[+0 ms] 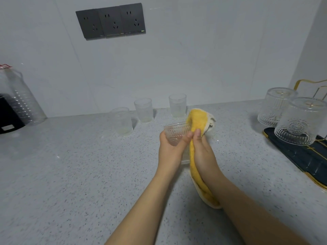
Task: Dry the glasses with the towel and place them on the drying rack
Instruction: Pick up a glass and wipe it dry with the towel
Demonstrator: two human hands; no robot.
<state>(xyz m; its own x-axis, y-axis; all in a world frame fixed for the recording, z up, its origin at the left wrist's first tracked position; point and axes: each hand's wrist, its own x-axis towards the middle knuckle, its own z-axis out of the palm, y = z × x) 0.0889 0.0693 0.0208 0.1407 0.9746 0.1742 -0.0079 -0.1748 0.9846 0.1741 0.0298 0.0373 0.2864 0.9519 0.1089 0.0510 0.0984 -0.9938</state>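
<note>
Yellow towel (197, 124) gripped by right hand (203, 152), tucked into patterned glass (176, 134); left hand (170, 147) clasps glass above tabletop (70, 165); drying rack (300, 156) well right of glass.

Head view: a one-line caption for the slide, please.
Left hand holds a patterned glass; right hand grips the yellow towel; two glasses already on the drying rack.

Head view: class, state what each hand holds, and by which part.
The left hand grips the patterned glass around its side wall. The right hand grips the yellow towel around its bunched middle.
</note>
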